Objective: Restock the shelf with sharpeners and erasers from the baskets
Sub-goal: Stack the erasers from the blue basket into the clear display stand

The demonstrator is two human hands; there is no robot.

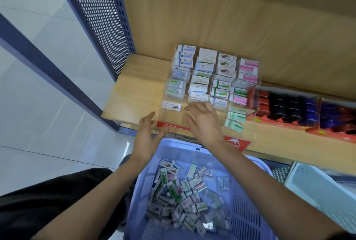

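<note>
Both my hands are empty with fingers loose, left hand (148,137) at the front edge of the clear eraser rack (248,111) on the wooden shelf (131,95), right hand (204,122) over its front row, loose erasers (179,195) piled in the lavender basket (244,218) right below.

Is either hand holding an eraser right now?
No, the left hand and right hand are both empty, fingers spread, by the clear display rack.
</note>
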